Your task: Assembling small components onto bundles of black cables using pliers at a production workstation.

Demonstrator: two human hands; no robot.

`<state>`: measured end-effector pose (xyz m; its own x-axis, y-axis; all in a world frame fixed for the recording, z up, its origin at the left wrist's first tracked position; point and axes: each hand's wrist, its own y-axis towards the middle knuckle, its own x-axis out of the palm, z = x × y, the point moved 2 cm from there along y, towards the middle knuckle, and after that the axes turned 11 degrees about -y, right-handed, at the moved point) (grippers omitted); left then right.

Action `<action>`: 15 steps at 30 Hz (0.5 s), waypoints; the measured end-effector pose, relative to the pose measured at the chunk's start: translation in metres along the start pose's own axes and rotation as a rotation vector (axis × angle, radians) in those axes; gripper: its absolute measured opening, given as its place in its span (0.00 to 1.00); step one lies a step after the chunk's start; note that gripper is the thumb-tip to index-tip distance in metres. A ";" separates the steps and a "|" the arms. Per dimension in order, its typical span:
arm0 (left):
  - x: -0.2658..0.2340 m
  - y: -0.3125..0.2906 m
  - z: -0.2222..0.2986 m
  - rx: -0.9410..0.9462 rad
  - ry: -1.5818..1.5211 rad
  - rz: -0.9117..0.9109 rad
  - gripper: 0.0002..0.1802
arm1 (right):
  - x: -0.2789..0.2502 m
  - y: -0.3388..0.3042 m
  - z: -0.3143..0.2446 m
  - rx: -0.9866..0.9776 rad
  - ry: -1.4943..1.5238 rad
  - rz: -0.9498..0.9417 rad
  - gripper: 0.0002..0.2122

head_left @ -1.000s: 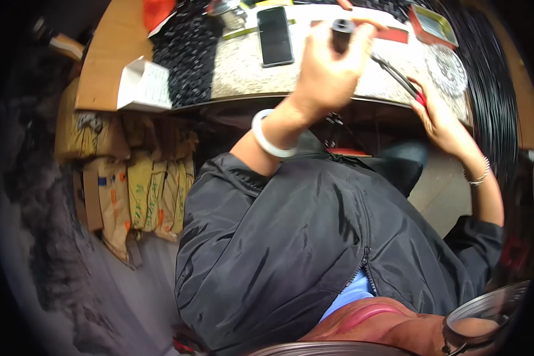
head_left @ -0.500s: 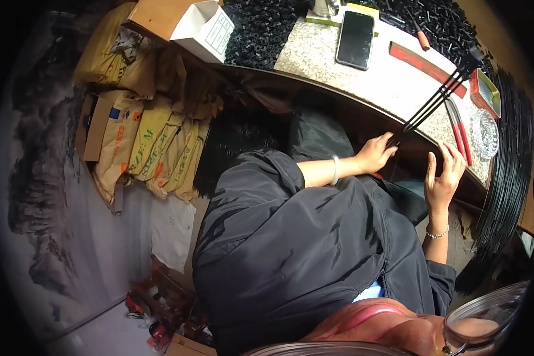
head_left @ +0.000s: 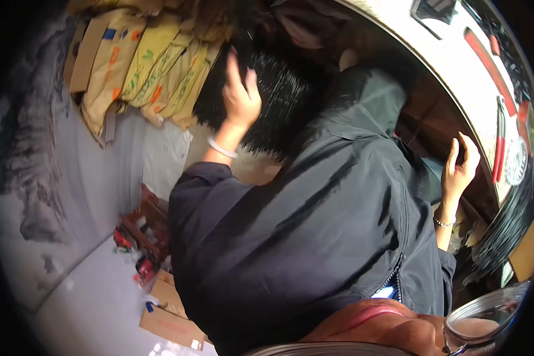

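My left hand [head_left: 241,102] is raised at the far left, over the edge of a heap of thin black rods [head_left: 288,95]. Its thumb and fingers are apart, and I see nothing gripped in them. Above the fingertips is a dark, blurred patch that I cannot make out. At the right, my right hand [head_left: 461,166] hovers beside the table edge with its fingers loosely bent and apart, holding nothing. Red-handled pliers [head_left: 500,139] lie on the table [head_left: 466,86] near it, next to a clear glass dish [head_left: 515,161].
Yellow and brown sacks [head_left: 115,71] stand left of the heap. On the table are a dark phone [head_left: 434,10], partly cut off, and a red strip [head_left: 488,62]. More black rods [head_left: 504,228] hang past its right end. Cardboard [head_left: 172,326] lies on the floor.
My left hand has swung left from the table edge to the heap. The black rods it held across the table are gone from there. The view has turned left; my right hand stays open.
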<state>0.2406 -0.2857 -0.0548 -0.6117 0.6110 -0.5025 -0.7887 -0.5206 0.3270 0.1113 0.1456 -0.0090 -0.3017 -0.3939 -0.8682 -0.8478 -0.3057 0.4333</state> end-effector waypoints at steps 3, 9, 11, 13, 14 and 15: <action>0.005 -0.122 -0.062 -0.069 0.236 -0.120 0.31 | 0.013 0.005 -0.010 -0.005 0.059 -0.056 0.09; 0.025 -0.195 -0.134 -0.606 0.455 -0.406 0.42 | 0.014 0.011 -0.021 -0.027 0.034 -0.089 0.09; 0.029 -0.164 -0.147 -0.524 0.621 -0.418 0.47 | 0.010 0.014 -0.023 -0.066 0.015 -0.085 0.09; 0.044 -0.133 -0.148 -0.498 0.688 -0.434 0.50 | 0.003 0.014 -0.026 -0.041 0.020 -0.060 0.09; 0.062 -0.112 -0.137 -0.591 0.540 -0.505 0.49 | -0.001 0.012 -0.024 -0.031 -0.005 -0.058 0.08; 0.087 -0.087 -0.107 -0.512 0.398 -0.530 0.44 | -0.010 0.009 -0.020 -0.008 -0.053 -0.045 0.08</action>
<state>0.2629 -0.2515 -0.2128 -0.0242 0.6448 -0.7640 -0.7812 -0.4891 -0.3880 0.1152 0.1297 0.0083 -0.2862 -0.3328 -0.8985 -0.8576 -0.3293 0.3951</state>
